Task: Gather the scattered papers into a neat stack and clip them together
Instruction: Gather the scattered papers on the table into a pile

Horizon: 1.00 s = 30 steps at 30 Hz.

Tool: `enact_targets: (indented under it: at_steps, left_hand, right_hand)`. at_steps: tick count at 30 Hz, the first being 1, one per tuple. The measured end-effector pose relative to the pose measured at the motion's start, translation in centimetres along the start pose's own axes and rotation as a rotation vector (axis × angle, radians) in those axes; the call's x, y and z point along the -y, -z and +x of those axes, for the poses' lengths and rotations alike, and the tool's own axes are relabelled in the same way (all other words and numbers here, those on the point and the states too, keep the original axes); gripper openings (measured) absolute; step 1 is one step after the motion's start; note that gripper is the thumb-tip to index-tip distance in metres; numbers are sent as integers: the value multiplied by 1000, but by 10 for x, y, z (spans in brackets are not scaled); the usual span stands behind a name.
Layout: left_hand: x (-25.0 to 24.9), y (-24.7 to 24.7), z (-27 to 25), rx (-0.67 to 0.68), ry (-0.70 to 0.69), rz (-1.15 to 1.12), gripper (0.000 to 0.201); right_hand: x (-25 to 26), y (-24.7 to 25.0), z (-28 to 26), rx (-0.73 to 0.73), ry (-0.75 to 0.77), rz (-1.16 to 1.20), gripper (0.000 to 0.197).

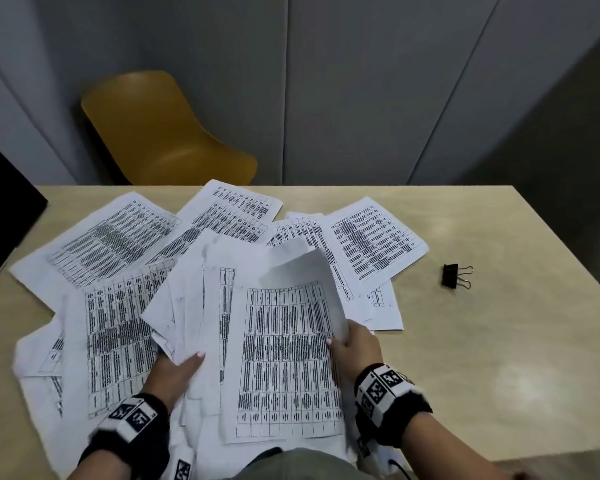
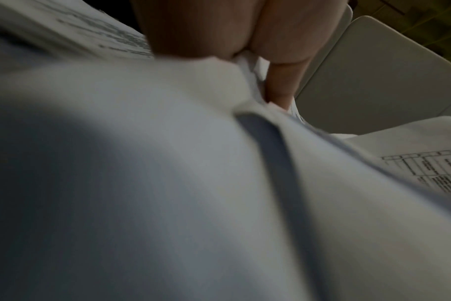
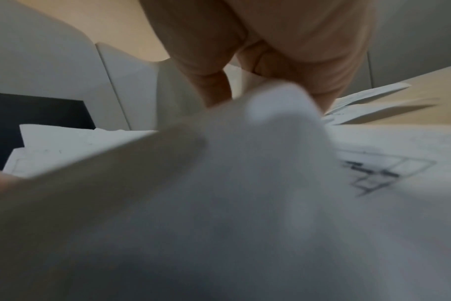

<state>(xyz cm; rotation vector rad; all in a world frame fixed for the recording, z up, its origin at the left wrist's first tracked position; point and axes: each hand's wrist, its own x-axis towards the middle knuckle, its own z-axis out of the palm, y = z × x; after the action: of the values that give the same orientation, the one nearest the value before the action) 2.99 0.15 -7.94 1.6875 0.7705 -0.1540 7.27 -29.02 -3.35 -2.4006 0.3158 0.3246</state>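
We see lots of white papers (image 1: 118,244) with dark printed tables, spread all over the light wooden table (image 1: 499,334). They lie in a messy heap, one on top of another, from the far edge of the table to the near edge.

One sheet (image 1: 284,358) sits on top in the middle, close to the person. Its far end curls up and over. The right hand (image 1: 355,344) holds this sheet at its right edge — the thumb lies on top and the fingers curl under the paper. In the right wrist view the fingers (image 3: 214,89) are bent and press on the white paper.

The left hand (image 1: 177,370) grips a small bunch of sheets (image 1: 187,306) just left of the top sheet. The thumb lies flat on top, and the other fingers are hidden under the paper. In the left wrist view we see the fingers (image 2: 283,81) pinching the edge of a sheet.

A black binder clip (image 1: 455,276) lies on the bare table well off to the right, apart from the papers. Its wire handles point to the right.

Both wrists wear black bands with black-and-white square patterns. Behind the table stands a yellow chair (image 1: 163,133) — and behind that, a grey wall (image 1: 361,81).
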Motion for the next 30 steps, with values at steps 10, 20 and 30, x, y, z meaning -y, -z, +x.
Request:
enact_targets:
  at_steps: [10, 20, 30]
  left_hand:
    - [1, 2, -5, 68, 106, 90, 103]
    - [40, 23, 21, 41, 170, -133, 100]
    - [-3, 23, -16, 24, 115, -153, 23]
  right_hand:
    - [2, -3, -1, 344, 36, -179, 33]
    - [-3, 36, 67, -95, -141, -65, 52]
    - [3, 15, 55, 190, -64, -127, 36]
